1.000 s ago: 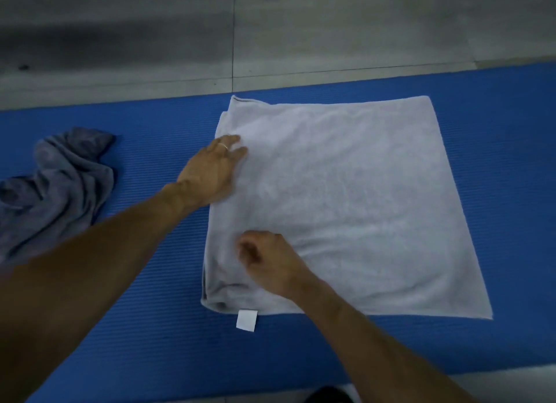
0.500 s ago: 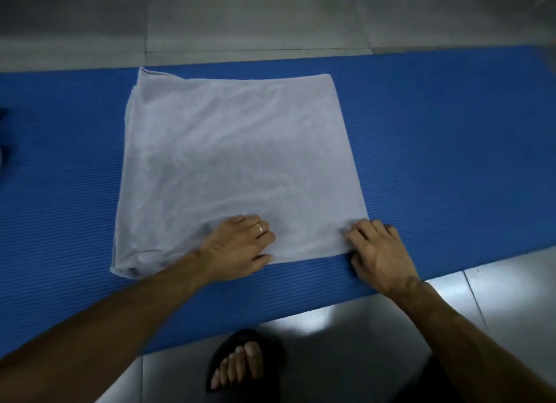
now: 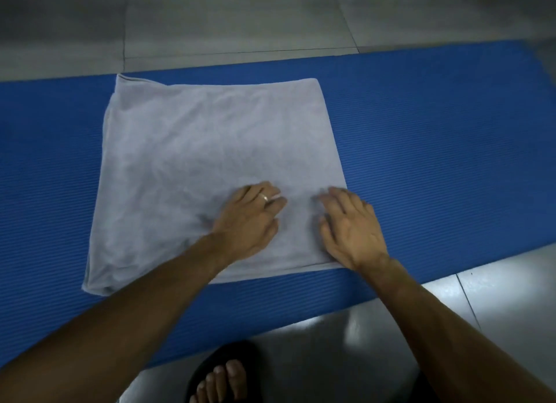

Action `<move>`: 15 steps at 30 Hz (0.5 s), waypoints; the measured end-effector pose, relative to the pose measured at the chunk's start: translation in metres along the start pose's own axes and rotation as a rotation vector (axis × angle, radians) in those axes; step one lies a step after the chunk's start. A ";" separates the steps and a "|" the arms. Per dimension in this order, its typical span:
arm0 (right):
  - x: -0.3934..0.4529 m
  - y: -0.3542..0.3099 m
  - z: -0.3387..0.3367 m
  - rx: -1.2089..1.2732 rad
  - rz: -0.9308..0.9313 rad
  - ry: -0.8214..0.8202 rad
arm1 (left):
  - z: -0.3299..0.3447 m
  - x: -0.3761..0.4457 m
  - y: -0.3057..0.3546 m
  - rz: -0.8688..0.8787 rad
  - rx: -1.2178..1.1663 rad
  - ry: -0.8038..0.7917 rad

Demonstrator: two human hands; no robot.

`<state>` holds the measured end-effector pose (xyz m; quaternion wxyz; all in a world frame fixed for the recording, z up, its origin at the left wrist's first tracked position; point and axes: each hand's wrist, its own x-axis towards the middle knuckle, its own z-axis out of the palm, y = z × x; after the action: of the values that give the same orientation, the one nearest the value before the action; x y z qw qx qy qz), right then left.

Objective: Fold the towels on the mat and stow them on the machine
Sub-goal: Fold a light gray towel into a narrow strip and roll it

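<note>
Bare toes in a black sandal [image 3: 224,375] near the bottom, on shiny grey floor tiles [image 3: 391,342]. Grey towel [image 3: 195,161] flat on blue mat [image 3: 436,146]. Left hand [image 3: 248,220] and right hand [image 3: 352,225] flat on towel, fingers straight, pressing down.

Grey tiled floor [image 3: 240,17], dark grout lines, dim light

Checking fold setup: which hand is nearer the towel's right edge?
Right. The right hand lies beside the towel's right edge; the left hand rests further in, near the middle.
</note>
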<state>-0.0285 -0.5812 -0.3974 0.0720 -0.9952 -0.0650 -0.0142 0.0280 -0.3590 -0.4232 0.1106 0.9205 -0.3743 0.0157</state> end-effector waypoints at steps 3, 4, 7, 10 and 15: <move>0.038 -0.002 0.021 -0.004 -0.082 -0.207 | 0.006 0.035 -0.009 -0.192 0.036 -0.221; 0.044 0.007 0.028 -0.026 -0.077 -0.269 | 0.010 0.040 -0.015 -0.243 0.035 -0.270; 0.051 0.052 0.035 -0.044 0.142 -0.312 | 0.020 0.041 -0.025 -0.268 0.094 -0.300; 0.073 0.062 0.031 -0.071 0.198 -0.200 | 0.025 0.043 -0.023 -0.260 0.063 -0.214; 0.165 0.031 0.041 -0.021 -0.242 -0.159 | 0.018 0.109 -0.064 -0.337 0.091 -0.089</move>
<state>0.1400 -0.5843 -0.4364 0.0541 -0.9788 -0.1897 0.0552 0.1494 -0.3933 -0.4412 0.0534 0.9741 -0.2180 -0.0269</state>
